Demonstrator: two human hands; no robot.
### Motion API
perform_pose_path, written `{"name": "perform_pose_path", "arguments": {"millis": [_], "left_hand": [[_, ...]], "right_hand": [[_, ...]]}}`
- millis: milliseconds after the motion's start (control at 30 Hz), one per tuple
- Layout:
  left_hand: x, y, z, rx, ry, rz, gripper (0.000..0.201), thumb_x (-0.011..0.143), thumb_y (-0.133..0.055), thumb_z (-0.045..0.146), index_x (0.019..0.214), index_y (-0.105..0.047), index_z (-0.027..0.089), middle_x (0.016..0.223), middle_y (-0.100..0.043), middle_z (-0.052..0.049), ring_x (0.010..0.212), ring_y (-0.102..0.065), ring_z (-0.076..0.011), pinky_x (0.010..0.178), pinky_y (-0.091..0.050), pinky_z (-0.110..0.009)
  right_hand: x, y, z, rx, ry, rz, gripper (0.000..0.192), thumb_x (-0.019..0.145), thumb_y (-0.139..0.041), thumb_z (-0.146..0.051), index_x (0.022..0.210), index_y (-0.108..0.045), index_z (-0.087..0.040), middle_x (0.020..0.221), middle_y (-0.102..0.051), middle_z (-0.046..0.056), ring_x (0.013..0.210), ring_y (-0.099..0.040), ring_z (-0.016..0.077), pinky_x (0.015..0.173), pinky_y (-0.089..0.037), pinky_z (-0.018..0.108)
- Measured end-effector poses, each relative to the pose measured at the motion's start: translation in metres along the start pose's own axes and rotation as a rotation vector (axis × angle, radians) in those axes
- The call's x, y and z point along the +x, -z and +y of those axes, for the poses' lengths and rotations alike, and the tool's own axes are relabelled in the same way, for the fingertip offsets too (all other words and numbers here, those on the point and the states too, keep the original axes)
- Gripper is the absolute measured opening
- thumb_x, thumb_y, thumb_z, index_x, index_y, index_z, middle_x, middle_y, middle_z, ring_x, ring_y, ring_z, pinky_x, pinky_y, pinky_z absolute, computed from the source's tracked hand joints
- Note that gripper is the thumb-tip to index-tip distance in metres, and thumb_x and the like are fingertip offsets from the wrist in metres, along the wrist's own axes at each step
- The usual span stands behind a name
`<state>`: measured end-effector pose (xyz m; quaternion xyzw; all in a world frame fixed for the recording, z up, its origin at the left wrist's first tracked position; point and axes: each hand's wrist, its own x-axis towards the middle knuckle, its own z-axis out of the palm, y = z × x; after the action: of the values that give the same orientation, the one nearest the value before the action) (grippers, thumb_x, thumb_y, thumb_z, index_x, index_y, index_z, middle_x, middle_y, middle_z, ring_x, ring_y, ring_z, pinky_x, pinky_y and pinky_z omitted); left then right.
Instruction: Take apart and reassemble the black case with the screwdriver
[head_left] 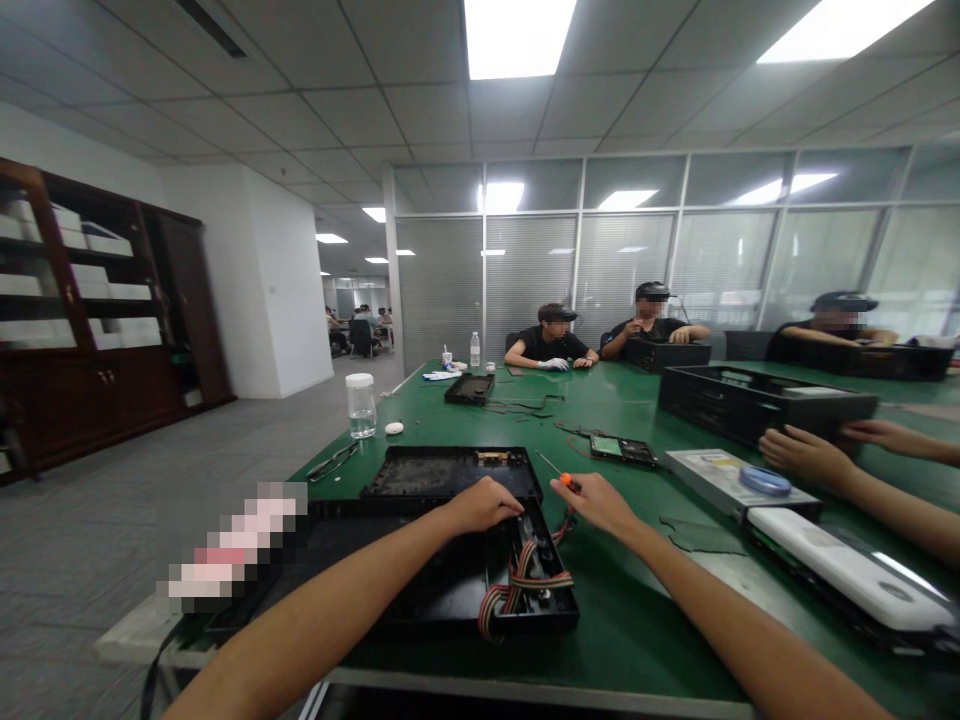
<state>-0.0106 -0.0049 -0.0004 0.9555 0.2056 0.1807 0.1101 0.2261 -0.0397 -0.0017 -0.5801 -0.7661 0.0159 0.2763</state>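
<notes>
My right hand (pixel 598 502) is closed round a screwdriver (pixel 553 466) with an orange and black handle, its thin metal shaft pointing up and left. Just beyond the open black metal case (pixel 427 590), my left hand (pixel 484 503) reaches down at the far right inner corner with its fingers pinched together; what they hold, if anything, is hidden. Striped multicoloured cables (pixel 517 588) curl over the case's right end. Against the case's far side lies a black panel (pixel 442 472) with a dusty inner face.
A clear jar (pixel 361 408) and dark-handled pliers (pixel 332 462) are at the left. To the right lie a drive with a green board (pixel 622 449), a grey metal box (pixel 720 480) and a white device (pixel 851 565). Another person's hands touch a black case (pixel 757 405); several people sit opposite.
</notes>
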Motion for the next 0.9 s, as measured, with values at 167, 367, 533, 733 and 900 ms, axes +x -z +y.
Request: {"name": "perform_pose_path", "arguments": {"millis": [167,367,533,733,900], "left_hand": [[-0.001,0.004,0.005,0.036,-0.009,-0.016,0.020,0.083,-0.050,0.017,0.094,-0.066,0.017,0.092,-0.067,-0.003,0.086,-0.060,-0.0119,0.082,-0.040,-0.018],[-0.004,0.002,0.006,0.039,0.010,0.020,0.018,0.084,-0.049,0.020,0.091,-0.066,0.017,0.090,-0.066,-0.002,0.086,-0.060,-0.0114,0.081,-0.040,-0.018],[-0.004,0.000,0.005,0.070,0.023,0.017,0.017,0.083,-0.050,0.021,0.090,-0.066,0.017,0.089,-0.067,-0.002,0.083,-0.060,-0.0119,0.081,-0.040,-0.019],[-0.002,0.004,0.002,0.053,-0.019,-0.016,0.015,0.078,-0.056,0.016,0.087,-0.067,0.015,0.086,-0.067,-0.003,0.080,-0.060,-0.0120,0.077,-0.041,-0.018],[-0.001,0.006,0.004,0.065,0.023,-0.018,0.011,0.074,-0.059,0.017,0.082,-0.066,0.014,0.077,-0.065,-0.002,0.070,-0.059,-0.0109,0.067,-0.042,-0.017]], "right_hand": [[-0.001,0.002,-0.002,-0.010,0.016,0.010,0.051,0.081,-0.032,-0.057,0.063,-0.060,-0.019,0.058,-0.061,0.004,0.054,-0.054,0.0157,0.053,-0.033,0.023],[0.000,0.003,0.000,-0.002,-0.001,0.005,0.049,0.081,-0.034,-0.055,0.062,-0.060,-0.019,0.057,-0.061,0.004,0.053,-0.054,0.0157,0.052,-0.033,0.023],[-0.001,0.004,-0.001,0.009,0.026,0.005,0.048,0.082,-0.033,-0.055,0.062,-0.058,-0.019,0.055,-0.059,0.003,0.052,-0.053,0.0149,0.053,-0.032,0.023],[0.003,0.004,0.007,0.105,0.019,-0.013,0.038,0.077,-0.043,-0.054,0.072,-0.056,-0.019,0.060,-0.055,0.000,0.056,-0.049,0.0138,0.055,-0.033,0.023],[0.006,0.013,0.024,0.589,-0.056,-0.202,0.033,0.073,-0.052,-0.043,0.094,-0.039,-0.022,0.067,-0.046,-0.006,0.049,-0.040,0.0075,0.045,-0.029,0.019]]}}
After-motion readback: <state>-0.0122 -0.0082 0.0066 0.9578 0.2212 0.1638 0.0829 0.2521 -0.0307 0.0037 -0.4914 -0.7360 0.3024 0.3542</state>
